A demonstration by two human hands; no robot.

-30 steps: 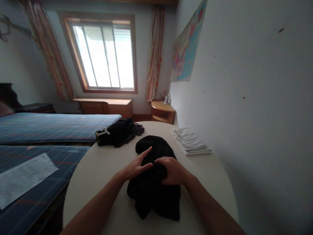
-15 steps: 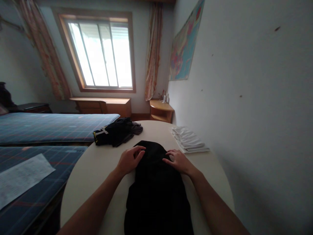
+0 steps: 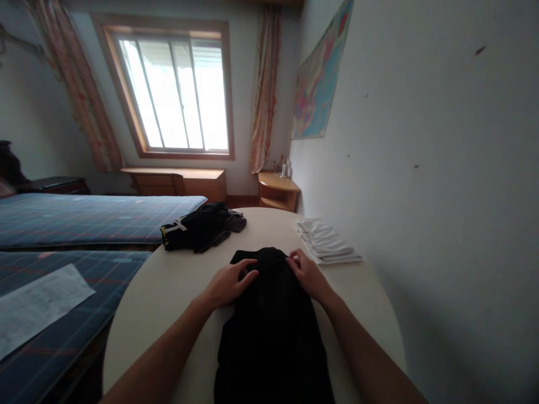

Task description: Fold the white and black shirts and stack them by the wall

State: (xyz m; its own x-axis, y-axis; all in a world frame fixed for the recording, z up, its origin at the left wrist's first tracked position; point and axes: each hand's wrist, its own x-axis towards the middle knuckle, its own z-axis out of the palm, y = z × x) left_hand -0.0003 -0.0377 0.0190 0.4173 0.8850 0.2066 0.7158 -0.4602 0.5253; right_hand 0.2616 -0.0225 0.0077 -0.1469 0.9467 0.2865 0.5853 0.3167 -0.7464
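A black garment (image 3: 272, 336) lies lengthwise on the round cream table (image 3: 168, 308), its far end slightly bunched and its near end running out of the bottom of the view. Over its far left edge rests my left hand (image 3: 231, 281), with thumb and forefinger apart on the cloth; its other fingers are partly hidden. At the far right corner, the thumb and fingers of my right hand (image 3: 309, 276) pinch the black fabric. What kind of garment it is cannot be made out.
A pile of dark clothes (image 3: 202, 227) sits at the table's far left, and folded white cloth (image 3: 326, 241) at its far right. A bare wall (image 3: 455, 224) runs close along the right. Plaid mattresses (image 3: 105, 216) stand left, one bearing a paper sheet (image 3: 42, 306).
My right hand has closed on the garment's far right edge, where its fingers were spread before. The far end is drawn slightly nearer and wrinkled. My left hand has shifted a little right.
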